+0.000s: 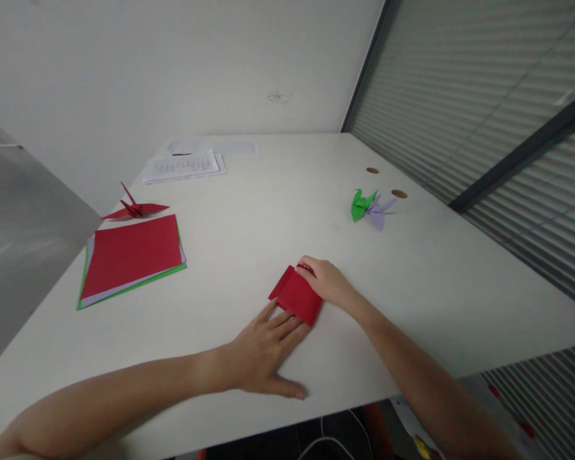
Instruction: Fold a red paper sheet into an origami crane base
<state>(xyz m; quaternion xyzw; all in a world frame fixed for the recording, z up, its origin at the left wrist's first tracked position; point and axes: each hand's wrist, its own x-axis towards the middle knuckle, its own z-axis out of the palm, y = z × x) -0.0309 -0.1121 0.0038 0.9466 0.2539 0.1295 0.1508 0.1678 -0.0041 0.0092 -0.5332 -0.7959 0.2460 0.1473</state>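
A folded piece of red paper (301,298) lies on the white table near its front edge, with a narrow flap showing at its left side. My left hand (267,348) rests flat with spread fingers, their tips at the paper's near edge and the thumb on the table. At the far right edge of the paper, my right hand (324,279) has its fingers curled round it, thumb on top. The tips of the right fingers are partly hidden behind the paper.
On the left lies a stack of red, purple and green sheets (133,255), with a red paper crane (135,209) behind it. Printed papers (184,166) lie farther back. A green crane (361,204) and a purple crane (377,213) stand right, near two table holes. Blinds (483,108) border the right.
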